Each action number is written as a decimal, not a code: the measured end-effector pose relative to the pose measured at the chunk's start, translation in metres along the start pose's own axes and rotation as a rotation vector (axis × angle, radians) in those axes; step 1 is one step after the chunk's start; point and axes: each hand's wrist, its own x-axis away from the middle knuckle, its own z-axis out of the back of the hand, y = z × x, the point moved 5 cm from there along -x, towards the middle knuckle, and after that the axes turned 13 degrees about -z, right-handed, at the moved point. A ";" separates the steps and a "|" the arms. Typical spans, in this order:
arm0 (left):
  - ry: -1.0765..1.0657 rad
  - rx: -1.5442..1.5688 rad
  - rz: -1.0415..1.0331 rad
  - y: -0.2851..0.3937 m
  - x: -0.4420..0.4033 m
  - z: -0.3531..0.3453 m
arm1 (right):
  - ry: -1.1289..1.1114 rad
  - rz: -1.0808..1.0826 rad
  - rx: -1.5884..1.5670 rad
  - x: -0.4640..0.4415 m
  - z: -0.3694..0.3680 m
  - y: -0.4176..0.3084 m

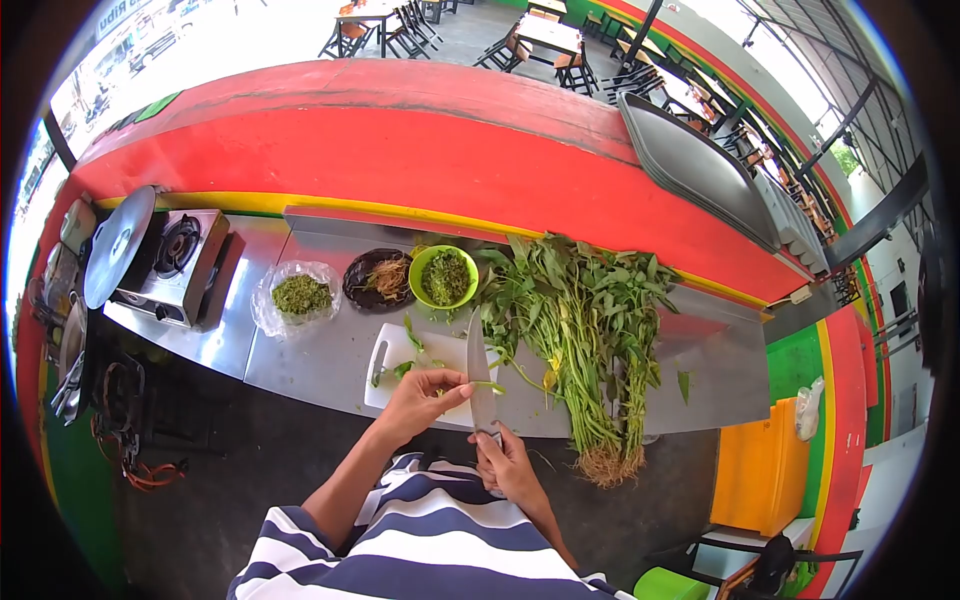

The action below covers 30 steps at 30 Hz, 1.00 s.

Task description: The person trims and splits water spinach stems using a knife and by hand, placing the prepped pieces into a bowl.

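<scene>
My right hand (505, 462) is closed around the handle of a large knife (481, 375), whose blade points up and away from me. In my left hand (430, 397), fingers pinched, is a short green stem (490, 386) that lies across the blade. Under and behind the knife sits a white cutting board (392, 352) with some green pieces on it. To the right, a big bunch of leafy greens (580, 350) spreads over the metal counter, its roots hanging past the front edge. A green bowl (472, 290) of chopped greens stands behind the board.
Left of the bowl are a dark dish (352, 283) with root-like scraps and a plastic bag (265, 308) of chopped greens. A gas stove (160, 300) stands farther left on the metal counter (700, 385). Behind runs a red wall (380, 130) with black trays (700, 175).
</scene>
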 end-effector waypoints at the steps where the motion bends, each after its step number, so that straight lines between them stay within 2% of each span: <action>1: -0.013 0.050 0.010 0.001 0.001 0.000 | -0.002 -0.002 0.001 -0.001 0.000 0.000; 17: 0.068 0.183 0.042 0.003 -0.004 0.010 | -0.020 0.016 0.104 0.002 0.002 0.002; 21: 0.044 0.181 0.024 0.006 -0.007 0.009 | -0.031 -0.013 0.089 0.002 0.002 0.006; 30: 0.160 0.123 -0.015 0.002 -0.010 0.009 | -0.027 0.017 0.105 0.002 0.003 0.010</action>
